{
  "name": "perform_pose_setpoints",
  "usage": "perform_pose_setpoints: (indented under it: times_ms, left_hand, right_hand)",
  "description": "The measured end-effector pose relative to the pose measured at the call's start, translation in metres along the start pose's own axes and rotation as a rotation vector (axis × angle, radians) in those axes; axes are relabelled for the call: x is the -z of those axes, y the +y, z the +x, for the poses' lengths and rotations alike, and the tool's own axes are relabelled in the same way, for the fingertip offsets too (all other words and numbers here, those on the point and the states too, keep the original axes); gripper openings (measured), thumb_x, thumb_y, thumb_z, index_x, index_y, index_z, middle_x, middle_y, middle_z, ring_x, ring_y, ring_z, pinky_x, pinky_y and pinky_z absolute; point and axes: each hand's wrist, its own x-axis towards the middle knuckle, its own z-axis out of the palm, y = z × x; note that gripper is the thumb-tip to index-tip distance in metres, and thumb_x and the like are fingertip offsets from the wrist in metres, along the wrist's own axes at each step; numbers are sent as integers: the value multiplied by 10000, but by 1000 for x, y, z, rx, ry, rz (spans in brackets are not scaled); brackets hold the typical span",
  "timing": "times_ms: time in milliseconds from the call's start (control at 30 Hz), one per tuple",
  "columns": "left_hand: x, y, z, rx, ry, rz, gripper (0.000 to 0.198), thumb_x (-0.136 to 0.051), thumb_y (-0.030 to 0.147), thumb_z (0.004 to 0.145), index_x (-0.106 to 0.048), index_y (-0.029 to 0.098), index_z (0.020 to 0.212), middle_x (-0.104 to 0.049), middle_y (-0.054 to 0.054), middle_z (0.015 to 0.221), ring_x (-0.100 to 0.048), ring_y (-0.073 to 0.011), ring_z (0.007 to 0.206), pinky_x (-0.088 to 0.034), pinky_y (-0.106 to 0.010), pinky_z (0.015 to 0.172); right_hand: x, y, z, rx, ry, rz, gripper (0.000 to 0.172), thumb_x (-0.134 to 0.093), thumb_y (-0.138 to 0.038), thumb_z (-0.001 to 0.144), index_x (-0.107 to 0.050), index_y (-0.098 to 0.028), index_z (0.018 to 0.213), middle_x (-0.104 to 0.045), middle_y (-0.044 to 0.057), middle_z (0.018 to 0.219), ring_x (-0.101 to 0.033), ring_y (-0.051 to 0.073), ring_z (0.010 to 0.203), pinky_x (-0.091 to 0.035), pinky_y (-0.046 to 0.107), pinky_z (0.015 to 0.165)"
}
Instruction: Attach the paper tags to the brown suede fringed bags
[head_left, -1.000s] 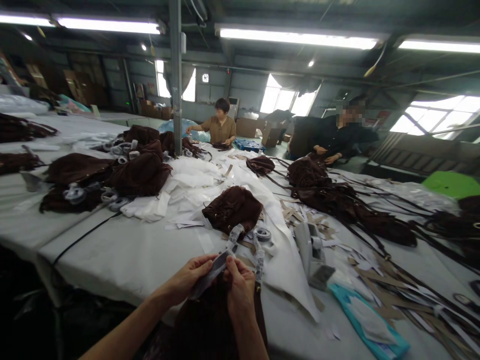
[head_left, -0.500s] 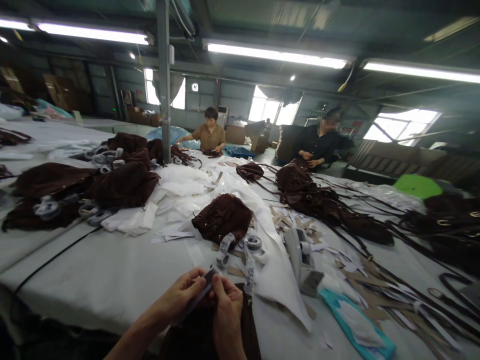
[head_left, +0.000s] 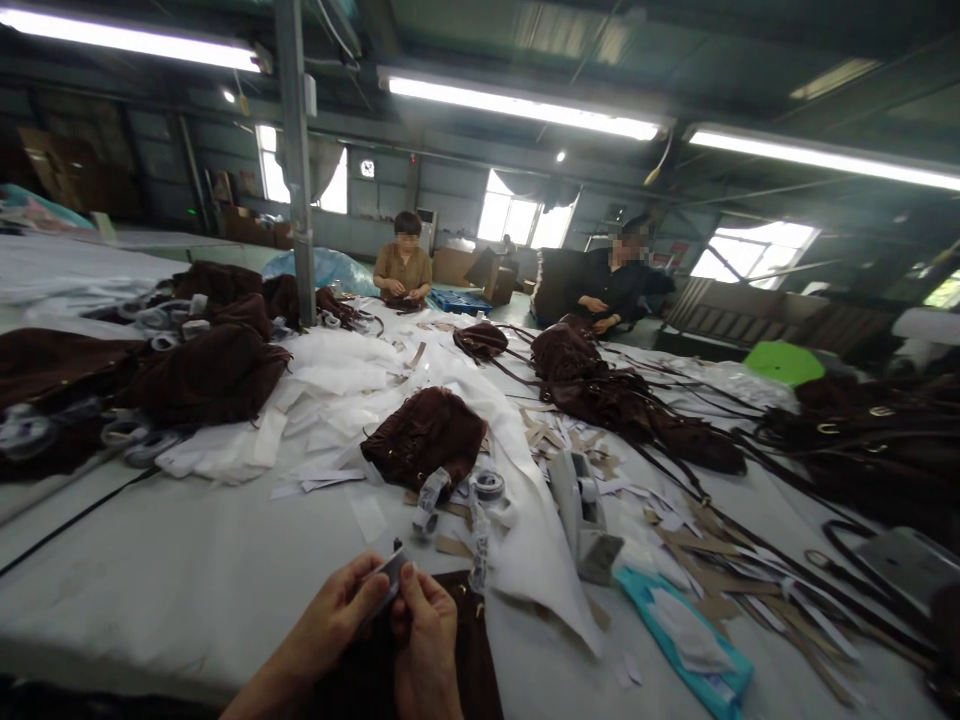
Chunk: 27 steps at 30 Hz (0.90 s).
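At the near edge of the table, my left hand (head_left: 346,612) is closed round a thin, flat grey strip (head_left: 391,578) with a small dark tip poking up. My right hand (head_left: 429,625) pinches the same strip from the other side, thumb up. Whether it is a wrapped strap end I cannot tell. Below both hands lies a dark brown bag (head_left: 474,640), partly hidden by them. Just beyond, another brown bag (head_left: 427,435) rests with plastic-wrapped hardware (head_left: 430,500) at its front and a wrapped piece (head_left: 480,540) beside it.
A grey tape dispenser (head_left: 577,510) stands right of a white sheet (head_left: 525,570). Nearby are a turquoise wipes pack (head_left: 690,640) and paper strips (head_left: 757,610). Brown bags pile up left (head_left: 202,375) and right (head_left: 885,440). Two people work across the table by a post (head_left: 296,200).
My view has turned slightly right, so the scene sits further left. The strip now looks shorter and tilted upward between my fingers, its dark tip showing. Both hands still grip it.
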Motion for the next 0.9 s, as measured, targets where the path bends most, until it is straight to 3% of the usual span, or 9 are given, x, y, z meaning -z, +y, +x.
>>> perform_pose_setpoints:
  times_ms: [100,267,400,500,567,633,767,833,900]
  left_hand:
    - [-1,5,-1,-33,23,87,390,-561,547,822,-614,161,848,-565,15,655,-475,-115,544,-383,-200,493]
    - [-3,12,-6,-79,-38,243,364,-540,502,850,-646,155,872,-652,-37,790,-575,-197,780,-458,-255,737]
    - [-4,16,-12,-87,-49,170,353,-482,471,897,-617,175,1035,-664,-46,905,-585,-209,889,-449,-269,832]
    - [-2,15,-12,-71,-35,116,336,-497,468,892,-617,172,996,-652,-41,884,-584,-199,857,-454,-261,802]
    - [1,12,-10,-46,-12,97,352,-506,492,879,-630,165,931,-629,-25,796,-565,-179,757,-458,-245,703]
    - [3,10,-7,-16,2,72,374,-523,514,862,-636,164,924,-618,-19,776,-542,-164,704,-443,-230,628]
    - [4,4,0,73,6,-39,416,-596,561,798,-630,161,906,-590,7,689,-496,-118,578,-389,-201,521]
    - [4,2,1,100,-1,-138,415,-617,568,780,-617,155,825,-572,18,634,-462,-91,510,-351,-190,483]
    - [6,2,2,122,-5,-253,386,-631,536,790,-603,151,792,-586,12,629,-448,-70,483,-318,-177,464]
  right_hand:
    - [4,-2,-1,-33,-44,-10,361,-797,-451,652,-659,-118,670,-511,-40,502,-387,33,449,-308,153,435]
    - [8,-6,-2,-31,-41,-56,380,-840,-437,590,-661,-110,664,-528,-38,528,-381,27,459,-302,148,440]
    - [4,-4,-1,15,-33,-36,359,-835,-420,602,-639,-121,645,-504,-54,510,-363,24,451,-298,152,451]
    - [5,-3,3,24,-88,-126,368,-779,-464,663,-630,-128,659,-495,-55,491,-370,37,432,-302,169,448]
    - [11,-10,8,52,-136,-337,439,-645,-550,767,-620,-129,643,-516,-26,472,-412,67,413,-317,196,438]
    - [19,-23,17,178,-125,-664,509,-474,-568,869,-615,-137,637,-559,14,489,-492,115,441,-363,229,462]
    - [37,-56,46,512,-1,-1497,293,-377,-272,960,-652,-170,947,-678,71,893,-635,169,815,-450,248,725]
    - [42,-63,63,474,-3,-1809,279,-386,-125,920,-648,-189,992,-665,77,989,-641,175,863,-450,253,740]
    - [45,-61,79,372,-7,-1944,303,-404,-33,855,-673,-167,894,-668,101,947,-658,199,803,-454,273,674]
